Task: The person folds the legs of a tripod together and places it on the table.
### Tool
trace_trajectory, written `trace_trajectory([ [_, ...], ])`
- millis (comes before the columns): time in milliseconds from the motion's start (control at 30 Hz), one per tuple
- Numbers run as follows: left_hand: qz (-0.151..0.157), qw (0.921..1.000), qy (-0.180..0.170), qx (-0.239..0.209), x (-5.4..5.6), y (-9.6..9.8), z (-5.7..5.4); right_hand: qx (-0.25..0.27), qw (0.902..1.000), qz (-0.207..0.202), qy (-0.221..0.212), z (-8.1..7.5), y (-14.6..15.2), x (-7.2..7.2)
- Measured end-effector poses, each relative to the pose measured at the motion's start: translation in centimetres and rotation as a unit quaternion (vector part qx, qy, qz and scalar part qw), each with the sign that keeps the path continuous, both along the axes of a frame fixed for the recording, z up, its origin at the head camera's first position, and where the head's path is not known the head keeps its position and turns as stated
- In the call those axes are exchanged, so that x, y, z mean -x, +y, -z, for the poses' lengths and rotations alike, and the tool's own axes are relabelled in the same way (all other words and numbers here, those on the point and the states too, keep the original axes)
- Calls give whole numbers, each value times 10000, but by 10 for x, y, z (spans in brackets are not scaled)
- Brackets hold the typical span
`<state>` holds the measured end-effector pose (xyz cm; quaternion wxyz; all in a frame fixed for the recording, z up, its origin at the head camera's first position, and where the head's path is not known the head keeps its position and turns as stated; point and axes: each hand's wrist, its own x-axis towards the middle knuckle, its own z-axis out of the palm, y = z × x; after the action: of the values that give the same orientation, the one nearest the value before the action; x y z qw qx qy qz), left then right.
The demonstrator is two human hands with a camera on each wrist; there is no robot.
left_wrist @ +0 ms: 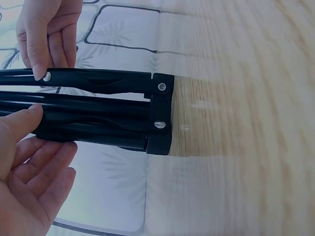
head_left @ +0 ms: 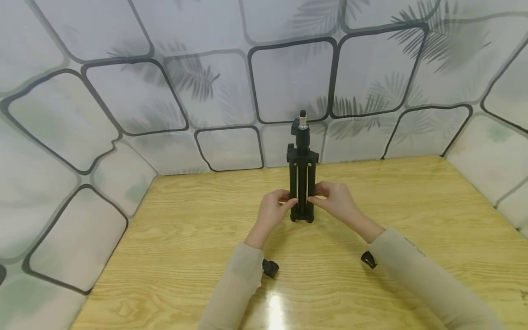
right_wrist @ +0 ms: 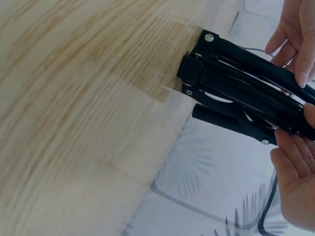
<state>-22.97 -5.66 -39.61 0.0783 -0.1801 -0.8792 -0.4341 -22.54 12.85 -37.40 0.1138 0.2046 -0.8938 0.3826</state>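
A folded black tripod [head_left: 303, 176] stands upright on the wooden table, close to its back edge, with a silver stud at its top. My left hand [head_left: 272, 208] pinches the tripod's left leg low down, thumb in front and fingers behind. On the other side, my right hand [head_left: 336, 201] holds the right leg the same way at about equal height. The left wrist view shows the tripod's folded legs [left_wrist: 98, 108] with silver rivets. In the right wrist view the leg ends [right_wrist: 197, 69] are close together, and both hands touch the legs.
A small black part [head_left: 270, 268] lies on the table [head_left: 198, 238] beside my left sleeve. Another small black clip-like piece [head_left: 369, 260] lies near my right cuff. Patterned cloth walls [head_left: 222, 151] rise behind the table and along its sides.
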Motion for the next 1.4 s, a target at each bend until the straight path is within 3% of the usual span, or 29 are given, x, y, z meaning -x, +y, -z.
trace_trajectory([
  [267,52,9994,2,348,-1,-5,-2,106,9999,79,6,-10,6,-1],
  [433,119,9983,66,572,0,-9,-4,494,9981,338,157,-29,15,0],
  [600,124,9974,56,712,2,-11,-4,793,9950,283,532,-51,17,5],
  [867,320,9986,42,429,4,-13,-5,815,9952,104,538,-79,7,6],
  [1100,387,9986,-99,339,5,-13,-5,814,9935,-55,792,-93,-6,9],
  [1200,429,9985,-20,330,6,-13,-4,846,9941,-47,684,-97,-10,11],
  [1400,566,9978,16,335,9,-13,-3,1225,9908,-418,390,-101,-13,13],
])
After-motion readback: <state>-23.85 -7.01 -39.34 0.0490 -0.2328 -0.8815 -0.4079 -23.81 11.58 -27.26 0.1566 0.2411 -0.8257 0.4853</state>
